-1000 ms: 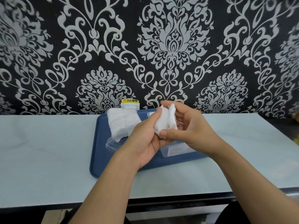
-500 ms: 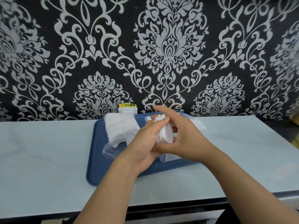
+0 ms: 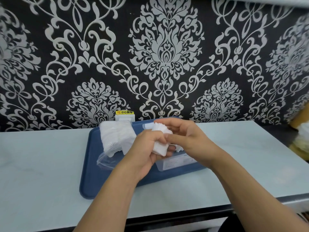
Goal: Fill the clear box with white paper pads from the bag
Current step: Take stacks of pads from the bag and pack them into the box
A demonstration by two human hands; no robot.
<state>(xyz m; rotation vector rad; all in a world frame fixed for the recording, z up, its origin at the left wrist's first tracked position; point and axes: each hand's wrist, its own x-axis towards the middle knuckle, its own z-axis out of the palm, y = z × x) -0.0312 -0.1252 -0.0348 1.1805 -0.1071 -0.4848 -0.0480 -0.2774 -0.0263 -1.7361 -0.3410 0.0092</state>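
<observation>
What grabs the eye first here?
Both hands meet mid-frame over the blue tray: the left hand and right hand grip a stack of white pads between them. Left of it on the tray lies the clear bag of pads; the clear box sits mostly hidden under the hands. Behind, black-and-silver damask wallpaper fills the upper frame.
</observation>
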